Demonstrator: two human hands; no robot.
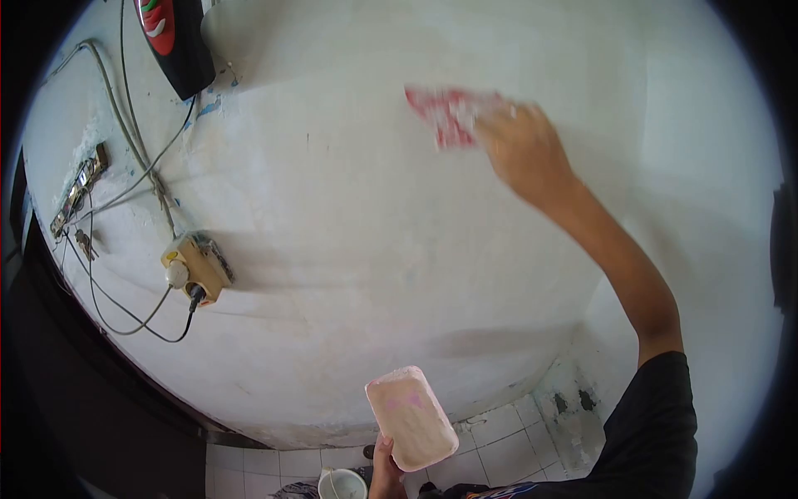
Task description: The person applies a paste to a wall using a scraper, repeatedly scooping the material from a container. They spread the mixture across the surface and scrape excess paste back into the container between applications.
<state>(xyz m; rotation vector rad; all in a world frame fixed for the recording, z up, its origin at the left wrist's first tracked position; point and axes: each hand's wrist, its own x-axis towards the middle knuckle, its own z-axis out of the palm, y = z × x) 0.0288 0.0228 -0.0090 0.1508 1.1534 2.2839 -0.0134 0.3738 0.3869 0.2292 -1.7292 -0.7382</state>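
My right hand (524,145) is raised at the upper right, its fingers closed round a red putty scraper (453,116). White smears mark the scraper, and its blade is against or very close to the pale wall (349,208); motion blurs it. Down low, my left hand (386,466) grips the near end of a shallow pink tray (411,416). A beige, paste-like layer coats the inside of this tray, with a pink patch showing through.
Left on the wall are a beige socket box (197,270) with plugs, loose cables (112,71), a hanging bunch of keys (86,244) and a black-and-red device (179,46). Below, a white bucket (342,485) stands on floor tiles (507,445). A side wall (706,166) rises at right.
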